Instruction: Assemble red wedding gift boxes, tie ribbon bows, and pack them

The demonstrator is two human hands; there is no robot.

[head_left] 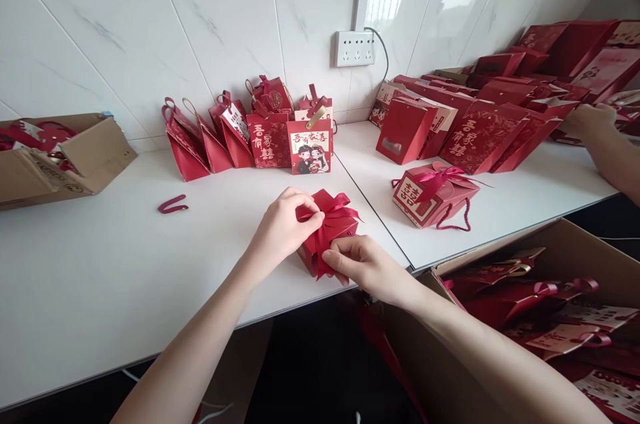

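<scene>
A red gift box (311, 256) sits near the table's front edge, with a red ribbon (336, 211) tied in a bow over its top. My left hand (289, 219) pinches the ribbon close to the knot, thumb and forefinger together. Lower down, at the box's front right, my right hand (361, 265) has its thumb and fingers closed on a hanging end of the ribbon. Parts of the box are hidden behind both hands. To the right rests another red box (425, 194) with a pink-red bow and rope handles.
Several finished red bags (270, 141) line the wall. A loose ribbon strip (173, 204) lies left. An open carton (95, 151) stands far left; another carton (443, 284) full of bags is below right. Many red bags (480, 134) and another person's hands (587, 123) are at right.
</scene>
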